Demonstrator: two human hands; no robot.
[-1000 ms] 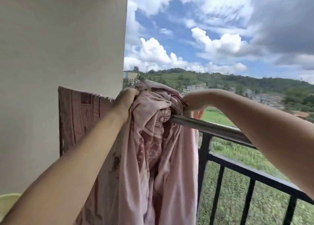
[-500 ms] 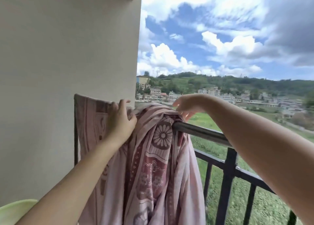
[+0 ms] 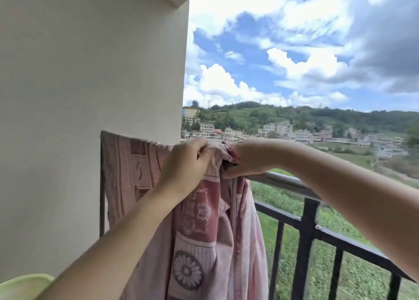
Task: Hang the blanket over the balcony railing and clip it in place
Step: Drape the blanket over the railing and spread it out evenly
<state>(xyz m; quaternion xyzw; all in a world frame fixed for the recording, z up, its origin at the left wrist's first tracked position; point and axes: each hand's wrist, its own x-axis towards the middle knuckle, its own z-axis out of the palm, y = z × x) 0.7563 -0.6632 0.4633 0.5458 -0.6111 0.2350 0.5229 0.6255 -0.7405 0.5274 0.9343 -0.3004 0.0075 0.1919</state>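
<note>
Blanket: the pink blanket [image 3: 199, 231] hangs over the rail [image 3: 285, 184] at its left end, beside the wall [image 3: 79, 73], bunched at the top and falling in folds on the near side.
Left hand: the left hand [image 3: 186, 163] grips the bunched top edge, fingers curled into the cloth.
Right hand: the right hand [image 3: 247, 157] pinches the same bunch where it crosses the rail; the two hands are almost touching.
Done: draping looks done.
Left: spreading the bunch and clipping; no clip is visible.
Edges: beyond the rail is an open drop, so a loose blanket could slide off.
Room: the rail runs bare to the right, free for spreading; the wall blocks the left.
</note>
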